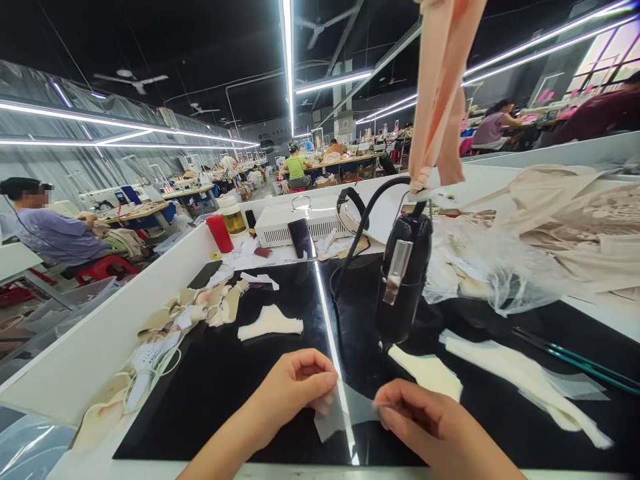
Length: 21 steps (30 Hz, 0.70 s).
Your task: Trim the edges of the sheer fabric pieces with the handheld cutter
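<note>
Between my two hands, a thin translucent piece hangs just over the glossy black table surface. My left hand pinches its left end between thumb and fingers. On the other side, my right hand has its fingertips closed on the right end. A cream cut piece lies flat beyond my left hand. Another cream piece rests just behind my right hand, partly hidden by it. The black handheld tool hangs upright above that piece, tied with peach fabric strips.
Long cream strips and teal-handled tweezers lie at the right. Beige pieces line the left edge. A white vented box, a red container and clear plastic bags stand or lie behind. A seated person is at far left.
</note>
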Available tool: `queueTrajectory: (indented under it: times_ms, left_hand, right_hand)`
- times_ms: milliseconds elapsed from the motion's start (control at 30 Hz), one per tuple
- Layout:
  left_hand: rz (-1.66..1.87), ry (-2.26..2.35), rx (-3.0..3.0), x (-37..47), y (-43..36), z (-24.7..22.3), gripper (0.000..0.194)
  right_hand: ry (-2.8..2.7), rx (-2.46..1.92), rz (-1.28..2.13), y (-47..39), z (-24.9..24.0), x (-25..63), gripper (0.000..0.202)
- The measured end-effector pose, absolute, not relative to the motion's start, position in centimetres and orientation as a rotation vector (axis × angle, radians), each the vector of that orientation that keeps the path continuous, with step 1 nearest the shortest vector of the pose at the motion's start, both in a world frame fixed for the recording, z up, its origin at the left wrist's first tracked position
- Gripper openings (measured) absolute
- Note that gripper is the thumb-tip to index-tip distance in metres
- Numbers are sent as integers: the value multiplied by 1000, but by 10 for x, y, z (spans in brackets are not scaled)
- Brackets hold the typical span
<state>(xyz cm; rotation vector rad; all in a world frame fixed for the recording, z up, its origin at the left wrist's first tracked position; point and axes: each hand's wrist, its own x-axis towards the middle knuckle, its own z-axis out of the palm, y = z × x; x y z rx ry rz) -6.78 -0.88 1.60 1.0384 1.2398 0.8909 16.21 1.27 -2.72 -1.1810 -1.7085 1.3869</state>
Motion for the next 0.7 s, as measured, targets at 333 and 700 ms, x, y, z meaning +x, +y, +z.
queueTrajectory:
  times_ms: [333, 700]
  left_hand:
    - [860, 1332, 1113, -81, -9, 12, 33]
    - [862, 1310, 1194, -88, -10, 12, 39]
  right_hand:
    - [-1744, -1158, 1205, 10, -25, 150, 18]
    - [-1877, -1015, 1057, 4, -26, 145, 15]
